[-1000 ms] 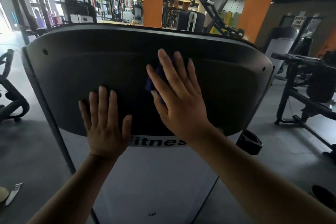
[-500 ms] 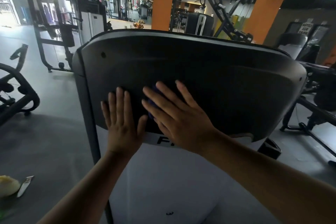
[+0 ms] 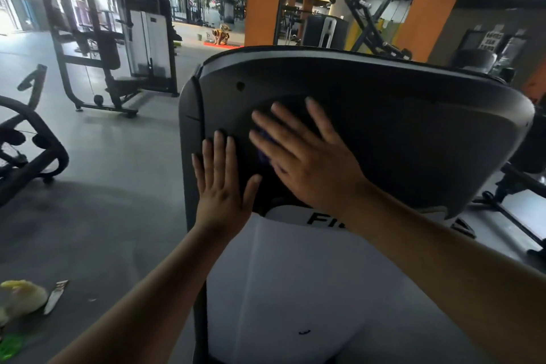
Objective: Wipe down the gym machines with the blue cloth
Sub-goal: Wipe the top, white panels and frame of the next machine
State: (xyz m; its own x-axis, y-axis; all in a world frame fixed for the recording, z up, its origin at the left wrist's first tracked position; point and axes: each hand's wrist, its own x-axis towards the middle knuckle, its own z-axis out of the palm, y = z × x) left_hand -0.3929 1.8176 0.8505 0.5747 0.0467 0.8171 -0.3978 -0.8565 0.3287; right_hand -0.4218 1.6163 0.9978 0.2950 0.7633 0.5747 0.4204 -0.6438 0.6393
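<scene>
Blue cloth point(image 3: 263, 154): pinned beneath the right hand point(image 3: 310, 165), fingers straight and spread, on the machine's black panel point(image 3: 399, 133); left hand point(image 3: 221, 183) flat alongside, fingers together; best wiped with even pressure in overlapping passes to the edges.

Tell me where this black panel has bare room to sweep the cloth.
Widest bare stretch: the black panel from the right hand to its right edge. A narrower strip lies above the fingertips, below the top rim. Crowded at lower left: left hand beside the blue cloth.
</scene>
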